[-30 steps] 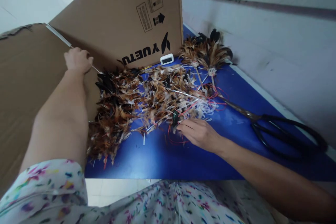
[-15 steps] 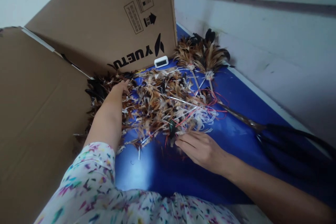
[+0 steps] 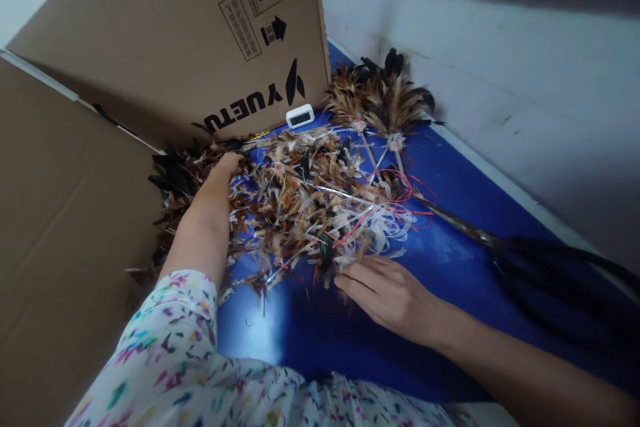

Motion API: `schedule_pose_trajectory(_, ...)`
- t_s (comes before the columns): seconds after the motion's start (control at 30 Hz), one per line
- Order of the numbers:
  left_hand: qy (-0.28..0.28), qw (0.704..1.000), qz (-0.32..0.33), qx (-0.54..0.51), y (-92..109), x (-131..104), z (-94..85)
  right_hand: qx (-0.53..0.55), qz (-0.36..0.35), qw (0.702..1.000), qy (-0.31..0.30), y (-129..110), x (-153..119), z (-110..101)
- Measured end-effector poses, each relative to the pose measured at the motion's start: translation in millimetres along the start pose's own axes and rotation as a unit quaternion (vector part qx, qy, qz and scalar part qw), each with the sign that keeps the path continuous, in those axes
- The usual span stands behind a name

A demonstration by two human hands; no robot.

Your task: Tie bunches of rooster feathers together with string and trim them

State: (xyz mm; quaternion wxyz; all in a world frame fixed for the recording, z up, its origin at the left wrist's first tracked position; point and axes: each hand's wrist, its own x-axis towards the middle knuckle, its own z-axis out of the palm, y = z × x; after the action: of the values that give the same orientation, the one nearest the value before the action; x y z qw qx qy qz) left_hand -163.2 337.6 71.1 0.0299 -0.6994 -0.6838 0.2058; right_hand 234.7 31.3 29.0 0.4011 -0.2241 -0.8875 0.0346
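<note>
Brown and white feathers (image 3: 295, 197) are spread over a blue surface (image 3: 320, 333). My left hand (image 3: 231, 163) reaches to the back left of them, beside a darker feather heap (image 3: 175, 180); its fingers are mostly hidden among the feathers. Near the front edge of the spread, my right hand (image 3: 375, 287) is closed, thumb and fingers pinched on a small bunch of feathers (image 3: 355, 259). White ribbon strips (image 3: 390, 223) and red string (image 3: 400, 190) lie just beyond it. Two feather bundles on sticks (image 3: 395, 103) rest at the back right.
Large black-handled scissors (image 3: 483, 237) lie at the right. A cardboard box (image 3: 165, 33) stands upright at the back and left. In front of it sits a small white digital device (image 3: 300, 117). A pale wall (image 3: 500, 67) borders the right side.
The view has shifted slightly, so the box appears further left. The fingers of my left hand have sunk further out of sight among the feathers. My right hand stays pinched in nearly the same place.
</note>
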Motion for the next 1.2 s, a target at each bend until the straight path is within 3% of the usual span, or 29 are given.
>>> schedule_pose_trajectory(0.3, 0.004, 0.992, 0.0, -0.128, 10, -15, -21.6, 0.008, 0.001, 1.0, -0.01, 0, -2, 2)
schedule_pose_trajectory(0.5, -0.01, 0.961, 0.025, -0.276, 24, -31, -45.4, 0.003, 0.004, 1.0, -0.007, 3, -3, 5)
schedule_pose_trajectory(0.6, -0.062, 0.895, 0.045, -0.439, 30, -39, -60.0, -0.002, 0.002, 1.0, -0.005, 4, -3, 7)
schedule_pose_trajectory(0.7, -0.114, 0.846, 0.086, -0.513, 39, -51, -69.7, -0.007, -0.003, 1.0, 0.005, 5, -2, 6)
schedule_pose_trajectory(0.83, -0.167, 0.815, 0.129, -0.539, 58, -78, -73.6, -0.014, -0.006, 1.0, 0.01, 6, 0, 4)
schedule_pose_trajectory(0.93, -0.246, 0.787, 0.178, -0.538, 71, -103, -80.1, -0.01, 0.005, 1.0, -0.001, 8, -2, 5)
schedule_pose_trajectory(1.0, -0.303, 0.786, 0.202, -0.5, 70, -115, -88.9, -0.005, 0.015, 1.0, -0.007, 10, -3, 6)
schedule_pose_trajectory(1.03, -0.306, 0.79, 0.207, -0.489, 66, -117, -93.8, -0.001, 0.019, 1.0, -0.008, 10, -4, 7)
schedule_pose_trajectory(1.1, -0.258, 0.804, 0.207, -0.494, 51, -112, -101.1, 0.008, 0.026, 1.0, -0.012, 11, -6, 8)
schedule_pose_trajectory(1.2, -0.084, 0.855, 0.146, -0.49, 22, -84, -97.7, 0.015, 0.028, 0.999, -0.013, 10, -6, 8)
